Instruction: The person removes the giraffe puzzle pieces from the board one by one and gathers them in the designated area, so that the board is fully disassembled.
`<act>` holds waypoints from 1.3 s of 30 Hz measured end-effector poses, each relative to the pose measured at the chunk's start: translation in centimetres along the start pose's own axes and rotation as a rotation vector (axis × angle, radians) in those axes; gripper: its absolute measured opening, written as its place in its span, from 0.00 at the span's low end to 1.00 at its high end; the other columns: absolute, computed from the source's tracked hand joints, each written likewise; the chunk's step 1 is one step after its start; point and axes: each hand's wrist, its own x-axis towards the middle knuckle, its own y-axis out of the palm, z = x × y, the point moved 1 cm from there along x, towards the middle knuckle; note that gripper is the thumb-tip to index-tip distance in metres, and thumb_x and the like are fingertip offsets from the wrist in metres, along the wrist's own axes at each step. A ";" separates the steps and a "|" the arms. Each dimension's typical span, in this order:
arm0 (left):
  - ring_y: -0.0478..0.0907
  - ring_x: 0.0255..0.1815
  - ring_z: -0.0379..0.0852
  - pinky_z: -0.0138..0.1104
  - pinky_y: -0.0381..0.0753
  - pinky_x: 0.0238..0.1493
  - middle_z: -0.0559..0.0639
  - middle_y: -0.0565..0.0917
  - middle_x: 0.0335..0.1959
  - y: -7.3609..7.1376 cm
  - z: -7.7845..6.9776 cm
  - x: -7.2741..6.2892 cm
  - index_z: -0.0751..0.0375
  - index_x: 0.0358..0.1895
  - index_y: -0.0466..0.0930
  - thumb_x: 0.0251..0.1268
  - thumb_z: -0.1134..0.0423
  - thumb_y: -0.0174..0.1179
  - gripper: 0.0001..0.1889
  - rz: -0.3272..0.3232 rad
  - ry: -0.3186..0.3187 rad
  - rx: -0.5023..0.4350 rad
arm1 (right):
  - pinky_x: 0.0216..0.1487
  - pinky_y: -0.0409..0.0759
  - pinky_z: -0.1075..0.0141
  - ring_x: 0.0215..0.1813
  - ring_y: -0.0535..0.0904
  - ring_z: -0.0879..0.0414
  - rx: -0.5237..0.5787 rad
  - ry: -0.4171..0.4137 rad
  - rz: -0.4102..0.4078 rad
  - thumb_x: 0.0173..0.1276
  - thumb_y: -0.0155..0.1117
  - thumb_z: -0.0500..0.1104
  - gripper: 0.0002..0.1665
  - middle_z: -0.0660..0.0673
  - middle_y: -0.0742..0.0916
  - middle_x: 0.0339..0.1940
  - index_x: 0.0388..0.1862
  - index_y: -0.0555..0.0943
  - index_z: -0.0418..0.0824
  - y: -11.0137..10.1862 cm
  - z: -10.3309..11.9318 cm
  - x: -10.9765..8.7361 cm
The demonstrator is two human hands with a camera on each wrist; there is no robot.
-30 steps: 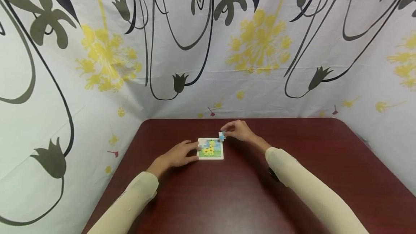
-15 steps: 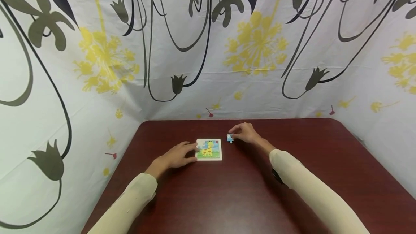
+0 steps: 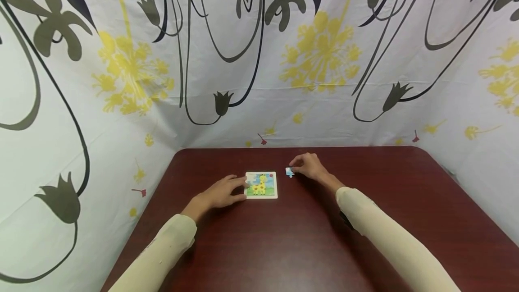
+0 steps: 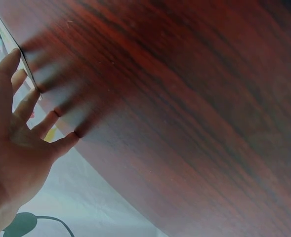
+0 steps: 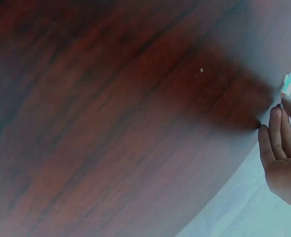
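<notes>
- Head view: white cloth (image 3: pixel 247 75) printed with grey stems, tulips and yellow flower heads hangs behind and beside a dark red-brown table (image 3: pixel 259 247) with rounded far corners.
- Head view: near the far side of the table lies a white-rimmed puzzle board (image 3: pixel 263 198), its giraffe picture (image 3: pixel 258 189) yellow with orange spots on green and blue; a red spot (image 3: pixel 270 175) marks its upper right corner.
- Head view: the left hand (image 3: pixel 220 193) rests at the board's left edge, fingers spread and grip wide.
- Head view: the right hand (image 3: pixel 309 166) has a narrow grip, pinching a small blue-and-white puzzle piece (image 3: pixel 289 172) just to the right of the board, apart from it; whether the piece touches the table I cannot tell.
- Head view: cream sleeves (image 3: pixel 385 224) cover both forearms.
- Left wrist view: the board appears as a thin slanted strip at upper left, with the thumb tip against its edge; the splayed fingers throw shadows across the wood grain.
- Right wrist view: at the right edge, the thumb tip meets the piece while the other fingers stretch near the table edge; much of the hand is cut off.
</notes>
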 end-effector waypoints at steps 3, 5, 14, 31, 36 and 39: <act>0.57 0.82 0.62 0.59 0.61 0.76 0.47 0.66 0.80 0.1 0.1 0.0 0.45 0.69 0.78 0.76 0.47 0.62 0.23 -0.001 0.009 -0.001 | 0.48 0.86 0.53 0.45 0.90 0.49 -0.006 0.000 -0.002 0.67 0.76 0.38 0.08 0.45 0.93 0.39 0.44 0.91 0.38 0.2 0.0 0.0; 0.57 0.82 0.62 0.59 0.61 0.76 0.47 0.66 0.80 0.1 0.0 0.0 0.45 0.70 0.78 0.76 0.47 0.62 0.23 0.000 0.011 -0.002 | 0.47 0.86 0.54 0.44 0.90 0.50 -0.010 -0.011 -0.004 0.67 0.76 0.38 0.07 0.45 0.93 0.37 0.43 0.91 0.38 0.3 0.0 -0.1; 0.57 0.82 0.61 0.59 0.61 0.76 0.45 0.66 0.80 0.1 -0.1 -0.2 0.44 0.70 0.78 0.76 0.47 0.62 0.23 0.003 -0.001 0.000 | 0.47 0.86 0.53 0.43 0.90 0.49 -0.008 -0.046 -0.004 0.68 0.75 0.36 0.07 0.45 0.93 0.37 0.43 0.90 0.36 0.3 0.0 -0.4; 0.55 0.82 0.66 0.61 0.59 0.76 0.51 0.66 0.80 -0.1 -0.2 -0.3 0.50 0.69 0.78 0.77 0.50 0.62 0.22 -0.006 0.023 -0.035 | 0.45 0.87 0.56 0.45 0.90 0.50 0.033 -0.124 0.025 0.70 0.73 0.37 0.09 0.43 0.93 0.43 0.47 0.90 0.36 0.3 1.9 0.4; 0.55 0.82 0.65 0.61 0.58 0.77 0.50 0.65 0.81 -0.2 -0.2 -0.2 0.49 0.70 0.78 0.77 0.49 0.62 0.23 0.001 0.021 -0.022 | 0.43 0.88 0.58 0.42 0.90 0.51 0.065 -0.172 0.055 0.69 0.73 0.36 0.11 0.42 0.92 0.44 0.49 0.90 0.35 0.7 2.8 0.5; 0.55 0.82 0.65 0.61 0.58 0.77 0.50 0.65 0.81 -0.2 -0.2 -0.2 0.49 0.70 0.77 0.77 0.48 0.61 0.23 0.002 0.021 -0.022 | 0.43 0.87 0.59 0.43 0.90 0.51 0.079 -0.192 0.077 0.69 0.73 0.36 0.11 0.42 0.92 0.45 0.50 0.90 0.34 1.1 3.2 0.7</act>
